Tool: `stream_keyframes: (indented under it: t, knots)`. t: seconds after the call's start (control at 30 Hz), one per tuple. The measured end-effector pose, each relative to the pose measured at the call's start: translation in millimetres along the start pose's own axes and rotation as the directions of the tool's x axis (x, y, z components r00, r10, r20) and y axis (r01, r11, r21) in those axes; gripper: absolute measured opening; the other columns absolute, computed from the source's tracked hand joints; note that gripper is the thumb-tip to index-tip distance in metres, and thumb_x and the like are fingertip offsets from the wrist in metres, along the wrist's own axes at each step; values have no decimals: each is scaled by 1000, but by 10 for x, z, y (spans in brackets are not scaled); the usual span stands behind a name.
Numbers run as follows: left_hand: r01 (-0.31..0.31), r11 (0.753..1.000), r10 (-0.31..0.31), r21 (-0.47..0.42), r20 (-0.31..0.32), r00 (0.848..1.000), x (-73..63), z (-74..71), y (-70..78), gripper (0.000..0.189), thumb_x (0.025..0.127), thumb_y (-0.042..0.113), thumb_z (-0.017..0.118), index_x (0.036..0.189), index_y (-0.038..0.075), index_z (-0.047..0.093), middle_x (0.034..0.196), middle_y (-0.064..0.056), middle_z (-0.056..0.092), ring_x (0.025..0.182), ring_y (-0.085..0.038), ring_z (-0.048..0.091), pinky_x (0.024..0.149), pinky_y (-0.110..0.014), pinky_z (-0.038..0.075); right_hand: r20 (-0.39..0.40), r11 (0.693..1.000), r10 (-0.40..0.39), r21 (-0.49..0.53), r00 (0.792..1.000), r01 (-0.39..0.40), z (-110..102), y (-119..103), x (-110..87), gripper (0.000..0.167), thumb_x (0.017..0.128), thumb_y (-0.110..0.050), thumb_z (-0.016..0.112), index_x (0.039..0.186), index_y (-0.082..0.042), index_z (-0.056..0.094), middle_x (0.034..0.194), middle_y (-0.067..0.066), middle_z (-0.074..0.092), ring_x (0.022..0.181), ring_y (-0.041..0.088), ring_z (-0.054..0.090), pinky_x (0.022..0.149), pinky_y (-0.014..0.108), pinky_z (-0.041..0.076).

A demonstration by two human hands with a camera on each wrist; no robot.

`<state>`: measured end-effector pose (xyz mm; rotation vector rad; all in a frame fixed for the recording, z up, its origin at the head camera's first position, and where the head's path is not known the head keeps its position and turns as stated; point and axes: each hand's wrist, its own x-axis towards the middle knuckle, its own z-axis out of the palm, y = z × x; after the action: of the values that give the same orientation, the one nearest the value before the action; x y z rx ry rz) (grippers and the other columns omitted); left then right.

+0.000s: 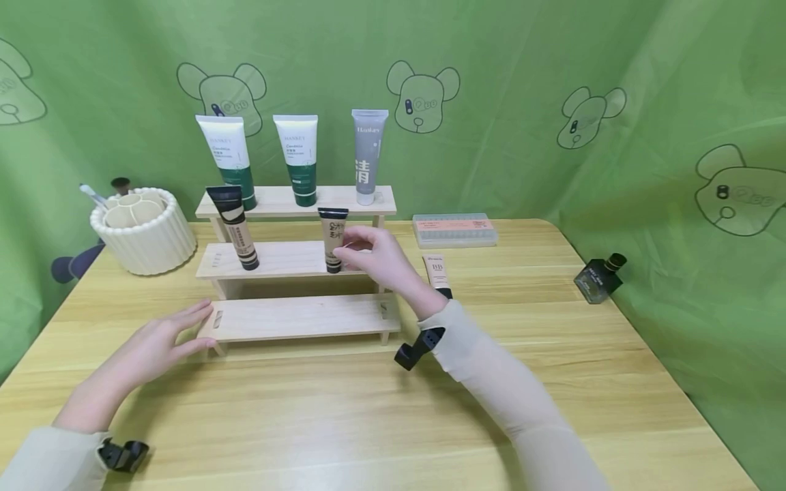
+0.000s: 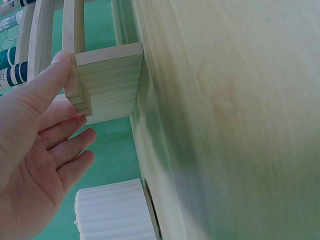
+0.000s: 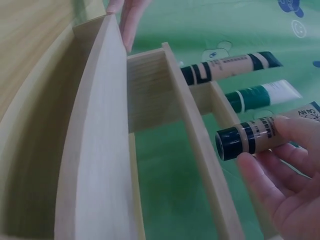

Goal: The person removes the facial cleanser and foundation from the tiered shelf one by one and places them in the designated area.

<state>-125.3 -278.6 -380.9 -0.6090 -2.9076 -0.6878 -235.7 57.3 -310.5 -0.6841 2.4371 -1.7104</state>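
Observation:
On the left, my left hand (image 1: 147, 344) is at the end of the lowest step of a three-step wooden display stand (image 1: 307, 319). Its thumb (image 2: 54, 75) lies against the step's front edge, with the index finger behind. My right hand (image 1: 382, 260) pinches a small beige tube with a black cap (image 1: 333, 239), cap down, over the middle step; the right wrist view shows this beige tube (image 3: 260, 135) between thumb and fingers. A beige tube with a black top (image 1: 238, 228) stands left on that step. Two white-and-green tubes (image 1: 299, 160) and a grey tube (image 1: 368, 153) stand on top.
A white ribbed brush holder (image 1: 150, 239) is left of the stand. To the right lie a beige BB tube (image 1: 437, 273), partly behind my right wrist, and a clear flat box (image 1: 454, 232). A dark square bottle (image 1: 597, 279) sits near the table's right edge.

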Motion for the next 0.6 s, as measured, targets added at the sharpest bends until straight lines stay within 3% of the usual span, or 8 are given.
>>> stream_keyframes:
  t: [0.3, 0.6]
  knots:
    - [10, 1000, -10, 2, 20, 1000, 10, -12, 6, 62, 86, 32, 64, 128, -10, 46, 133, -28, 40, 113, -50, 42, 92, -62, 34, -27, 996, 8, 93, 1000, -6, -432, 81, -207, 33, 87, -1, 62, 116, 12, 54, 104, 25, 61, 86, 28, 62, 71, 35, 56]
    - [20, 1000, -20, -4, 24, 1000, 7, -17, 20, 63, 86, 32, 64, 129, -10, 45, 134, -28, 40, 114, -50, 42, 94, -61, 33, -114, 992, 31, 121, 993, -17, -923, 297, -414, 32, 89, -2, 58, 115, 15, 51, 102, 22, 60, 81, 17, 62, 74, 42, 55]
